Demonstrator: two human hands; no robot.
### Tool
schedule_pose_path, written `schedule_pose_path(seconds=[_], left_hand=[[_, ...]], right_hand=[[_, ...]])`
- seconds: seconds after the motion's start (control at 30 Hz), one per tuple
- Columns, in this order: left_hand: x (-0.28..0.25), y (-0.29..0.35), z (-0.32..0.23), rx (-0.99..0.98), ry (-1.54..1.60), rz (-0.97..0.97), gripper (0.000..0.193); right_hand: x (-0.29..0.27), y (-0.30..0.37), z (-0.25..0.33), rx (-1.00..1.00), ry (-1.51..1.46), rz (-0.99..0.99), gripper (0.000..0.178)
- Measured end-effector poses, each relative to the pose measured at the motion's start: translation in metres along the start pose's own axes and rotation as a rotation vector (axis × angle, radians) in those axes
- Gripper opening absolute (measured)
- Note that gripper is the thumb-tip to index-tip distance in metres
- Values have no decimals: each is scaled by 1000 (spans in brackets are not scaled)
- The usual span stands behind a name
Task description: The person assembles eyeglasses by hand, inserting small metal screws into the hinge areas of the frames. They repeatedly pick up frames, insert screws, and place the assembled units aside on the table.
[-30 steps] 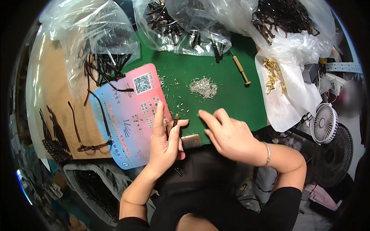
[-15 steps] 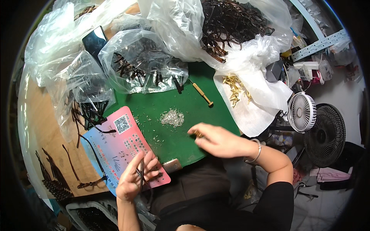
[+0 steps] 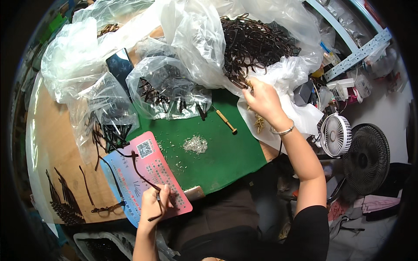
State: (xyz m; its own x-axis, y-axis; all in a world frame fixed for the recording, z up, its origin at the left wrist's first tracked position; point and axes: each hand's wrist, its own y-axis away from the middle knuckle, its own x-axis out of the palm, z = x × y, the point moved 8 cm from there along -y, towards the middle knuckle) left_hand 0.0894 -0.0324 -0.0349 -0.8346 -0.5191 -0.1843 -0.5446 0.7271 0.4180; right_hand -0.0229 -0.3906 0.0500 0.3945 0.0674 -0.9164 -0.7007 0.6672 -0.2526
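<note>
My left hand [image 3: 153, 205] is closed around a dark eyeglass piece with a long thin temple [image 3: 141, 173] pointing up and left; my fingers hide its middle. It is over the lower part of a pink and blue printed sheet [image 3: 167, 174]. My right hand [image 3: 264, 99] reaches to the far right, fingers pinched at the near edge of a heap of dark brown eyeglass frames [image 3: 257, 43]. Something gold shows at its fingertips, too small to make out. Just below that hand, small gold-coloured parts [image 3: 259, 124] lie on white plastic wrapping [image 3: 272, 137].
A green mat [image 3: 230, 161] carries a pile of tiny silvery screws [image 3: 195, 144] and a gold-handled screwdriver [image 3: 226, 122]. Clear bags [image 3: 170, 87], a phone [image 3: 119, 63] and loose eyeglass parts [image 3: 106, 209] lie left. Two fans [image 3: 336, 135] stand right.
My right hand has moved from over the mat up and away to the heap of frames. My left hand has turned and closed on the eyeglass piece, its temple now extending over the sheet.
</note>
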Motion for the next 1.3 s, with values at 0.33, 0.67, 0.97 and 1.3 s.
schedule_pose_path(seconds=[0.33,0.67,0.97,1.3], left_hand=[[-15,-8,-11,227,-384,-244,10],[-7,16,-19,666,-517,-474,7],[5,9,-30,696,-451,-461,6],[-18,0,-4,405,-266,-457,10]], right_hand=[[-38,-22,-4,159,-159,70,28],[-1,-56,-23,78,492,-24,11],[-84,-57,-36,-14,973,-465,4],[-2,139,165,-437,-630,454,22]])
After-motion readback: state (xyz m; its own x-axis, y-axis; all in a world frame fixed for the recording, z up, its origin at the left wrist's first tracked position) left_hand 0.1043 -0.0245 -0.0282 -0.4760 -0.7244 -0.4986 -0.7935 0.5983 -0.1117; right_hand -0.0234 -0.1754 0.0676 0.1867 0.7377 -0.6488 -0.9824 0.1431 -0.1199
